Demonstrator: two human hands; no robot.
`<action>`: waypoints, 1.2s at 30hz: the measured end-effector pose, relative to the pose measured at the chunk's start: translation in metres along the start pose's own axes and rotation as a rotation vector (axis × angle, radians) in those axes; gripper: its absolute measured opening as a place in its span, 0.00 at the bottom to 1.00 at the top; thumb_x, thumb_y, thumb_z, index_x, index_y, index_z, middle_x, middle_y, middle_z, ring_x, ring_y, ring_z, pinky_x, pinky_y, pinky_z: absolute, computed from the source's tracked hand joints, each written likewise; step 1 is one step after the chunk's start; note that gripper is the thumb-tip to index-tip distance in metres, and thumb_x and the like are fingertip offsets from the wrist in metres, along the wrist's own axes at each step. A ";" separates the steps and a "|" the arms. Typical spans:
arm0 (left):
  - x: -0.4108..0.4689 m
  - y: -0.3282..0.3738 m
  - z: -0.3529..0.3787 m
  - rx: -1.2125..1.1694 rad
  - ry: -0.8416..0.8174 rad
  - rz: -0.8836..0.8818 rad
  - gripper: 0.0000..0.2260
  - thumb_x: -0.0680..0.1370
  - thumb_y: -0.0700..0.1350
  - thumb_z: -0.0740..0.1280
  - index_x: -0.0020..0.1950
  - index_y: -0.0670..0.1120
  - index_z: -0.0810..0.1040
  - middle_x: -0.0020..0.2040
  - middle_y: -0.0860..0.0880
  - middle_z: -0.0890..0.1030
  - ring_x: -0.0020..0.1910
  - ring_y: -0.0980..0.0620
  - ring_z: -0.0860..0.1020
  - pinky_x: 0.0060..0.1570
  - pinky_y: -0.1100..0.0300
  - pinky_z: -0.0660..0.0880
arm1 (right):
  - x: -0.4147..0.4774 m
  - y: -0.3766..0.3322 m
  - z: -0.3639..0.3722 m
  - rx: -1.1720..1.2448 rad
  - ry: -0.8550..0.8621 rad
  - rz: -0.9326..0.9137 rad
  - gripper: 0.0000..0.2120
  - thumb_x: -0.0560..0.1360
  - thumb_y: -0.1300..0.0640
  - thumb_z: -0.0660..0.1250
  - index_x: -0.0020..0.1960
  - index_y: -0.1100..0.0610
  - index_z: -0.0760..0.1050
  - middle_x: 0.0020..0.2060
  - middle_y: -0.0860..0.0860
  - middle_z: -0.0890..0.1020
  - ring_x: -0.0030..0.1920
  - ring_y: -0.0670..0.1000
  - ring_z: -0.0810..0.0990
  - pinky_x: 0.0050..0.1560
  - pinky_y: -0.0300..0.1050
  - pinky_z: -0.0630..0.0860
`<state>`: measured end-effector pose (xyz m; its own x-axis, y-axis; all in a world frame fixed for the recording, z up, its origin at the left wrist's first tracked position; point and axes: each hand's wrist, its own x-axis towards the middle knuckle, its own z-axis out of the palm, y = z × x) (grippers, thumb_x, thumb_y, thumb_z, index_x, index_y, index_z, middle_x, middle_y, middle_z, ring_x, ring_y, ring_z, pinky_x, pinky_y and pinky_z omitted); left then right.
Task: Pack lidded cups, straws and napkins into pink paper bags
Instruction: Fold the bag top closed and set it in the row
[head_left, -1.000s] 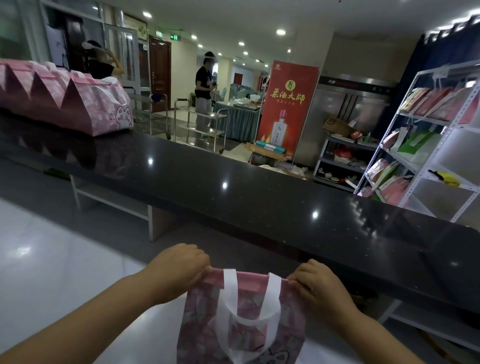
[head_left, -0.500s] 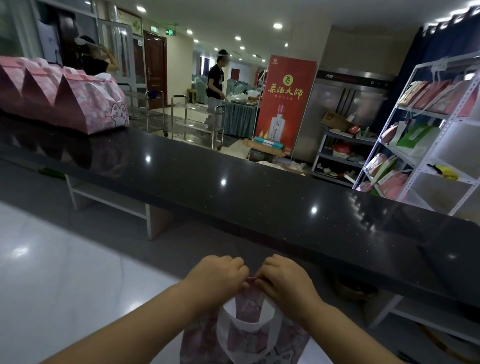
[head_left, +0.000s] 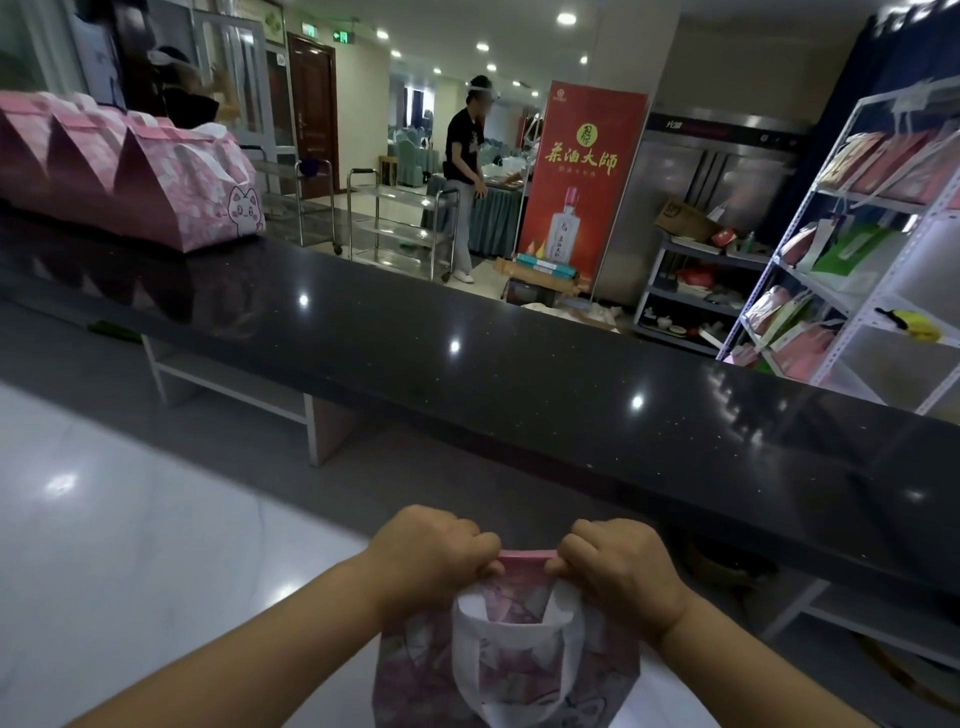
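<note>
A pink paper bag (head_left: 602, 675) with white handles and a cat print stands at the bottom centre on a white worktop. My left hand (head_left: 428, 558) and my right hand (head_left: 621, 571) both pinch its folded top edge, close together, knuckles up. The white handle loop hangs just below my fingers. What is inside the bag is hidden. A row of closed pink bags (head_left: 124, 171) with folded tops stands on the black counter (head_left: 467, 374) at the far left.
The long glossy black counter runs across in front of me, raised above the white worktop (head_left: 130, 545). White shelves (head_left: 883, 270) with flat pink bags stand at the right. Beyond the counter are a steel trolley (head_left: 400, 223), a red banner (head_left: 582, 182) and a person standing.
A second ago my hands held the bag's top corners wide apart. They came together at the middle of the top edge, then spread slightly, and the view shifted a little.
</note>
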<state>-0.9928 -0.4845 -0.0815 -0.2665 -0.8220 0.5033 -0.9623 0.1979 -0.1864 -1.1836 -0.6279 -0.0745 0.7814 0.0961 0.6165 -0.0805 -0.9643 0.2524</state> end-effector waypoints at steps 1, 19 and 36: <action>-0.002 -0.001 0.000 -0.007 -0.011 0.006 0.13 0.76 0.55 0.62 0.34 0.51 0.75 0.25 0.54 0.74 0.21 0.56 0.71 0.19 0.67 0.68 | -0.002 0.001 0.001 0.036 0.025 0.011 0.22 0.80 0.47 0.55 0.32 0.54 0.75 0.25 0.49 0.74 0.21 0.47 0.69 0.20 0.40 0.69; -0.051 0.045 -0.046 -0.044 -0.071 -0.514 0.12 0.70 0.49 0.74 0.33 0.47 0.73 0.24 0.50 0.76 0.20 0.50 0.73 0.21 0.63 0.67 | -0.010 -0.037 -0.005 0.228 -0.040 0.662 0.20 0.72 0.49 0.66 0.60 0.58 0.75 0.54 0.56 0.79 0.53 0.54 0.78 0.56 0.44 0.72; -0.091 0.184 -0.102 -0.394 0.054 -1.270 0.18 0.81 0.52 0.50 0.71 0.53 0.60 0.41 0.47 0.81 0.36 0.46 0.80 0.42 0.49 0.78 | -0.102 -0.164 -0.052 0.691 -0.221 0.504 0.32 0.71 0.32 0.58 0.70 0.45 0.59 0.62 0.37 0.64 0.61 0.40 0.66 0.62 0.37 0.64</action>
<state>-1.1515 -0.3188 -0.0758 0.8291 -0.5298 0.1787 -0.4914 -0.5379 0.6850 -1.2821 -0.4664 -0.1405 0.8615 -0.3617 0.3563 -0.1115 -0.8194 -0.5623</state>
